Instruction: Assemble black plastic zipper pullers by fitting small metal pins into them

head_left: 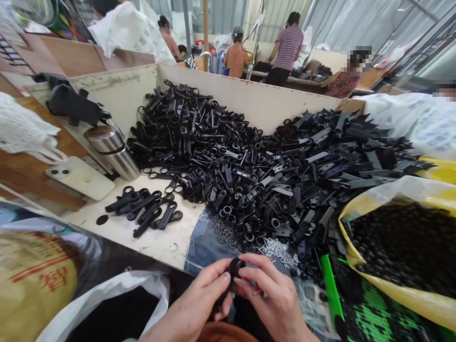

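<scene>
Black plastic zip pull [234,271] pinched close between the fingers of my left hand [190,304] and right hand [272,299], ring end up, long axis slanting down toward my left palm.

We're seeing both bare hands working tight together at the bottom of the view! The left hand [190,304] is angling up from the lower edge with its fingers [213,278] curling forward, while the right hand [272,301] is arching across from the lower right, fingertips [251,263] pinching inward to meet it.
</scene>
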The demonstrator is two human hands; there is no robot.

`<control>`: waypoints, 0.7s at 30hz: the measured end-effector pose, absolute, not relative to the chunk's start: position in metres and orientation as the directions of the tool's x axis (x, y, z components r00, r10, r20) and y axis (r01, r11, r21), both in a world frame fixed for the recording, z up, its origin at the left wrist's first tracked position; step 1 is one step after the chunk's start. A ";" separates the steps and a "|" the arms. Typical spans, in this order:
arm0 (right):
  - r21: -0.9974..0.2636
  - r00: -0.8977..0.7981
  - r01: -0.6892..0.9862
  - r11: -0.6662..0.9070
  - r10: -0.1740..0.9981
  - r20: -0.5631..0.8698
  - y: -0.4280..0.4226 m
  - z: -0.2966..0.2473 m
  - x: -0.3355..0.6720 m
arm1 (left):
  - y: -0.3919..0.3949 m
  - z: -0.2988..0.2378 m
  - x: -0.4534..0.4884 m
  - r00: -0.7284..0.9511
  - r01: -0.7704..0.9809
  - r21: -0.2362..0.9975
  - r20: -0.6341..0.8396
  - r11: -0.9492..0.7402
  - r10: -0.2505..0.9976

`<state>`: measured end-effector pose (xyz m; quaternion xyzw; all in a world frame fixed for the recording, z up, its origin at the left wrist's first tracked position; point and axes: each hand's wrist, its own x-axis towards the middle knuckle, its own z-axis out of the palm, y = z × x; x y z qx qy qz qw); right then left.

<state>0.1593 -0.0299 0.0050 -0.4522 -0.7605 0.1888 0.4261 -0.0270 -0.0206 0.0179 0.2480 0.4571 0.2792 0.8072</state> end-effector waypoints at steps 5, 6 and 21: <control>-0.554 -0.295 0.610 0.567 0.811 0.506 -0.031 0.005 0.163 | -0.020 0.020 -0.028 0.412 -0.100 0.687 -0.630 0.720 0.659; -0.534 -0.302 0.620 0.575 0.803 0.513 -0.030 0.005 0.163 | -0.020 0.021 -0.028 0.415 -0.080 0.690 -0.634 0.720 0.653; -0.310 -0.393 0.758 0.574 0.781 0.485 -0.036 0.014 0.159 | -0.024 0.009 -0.025 0.439 0.017 0.829 -0.509 0.560 0.740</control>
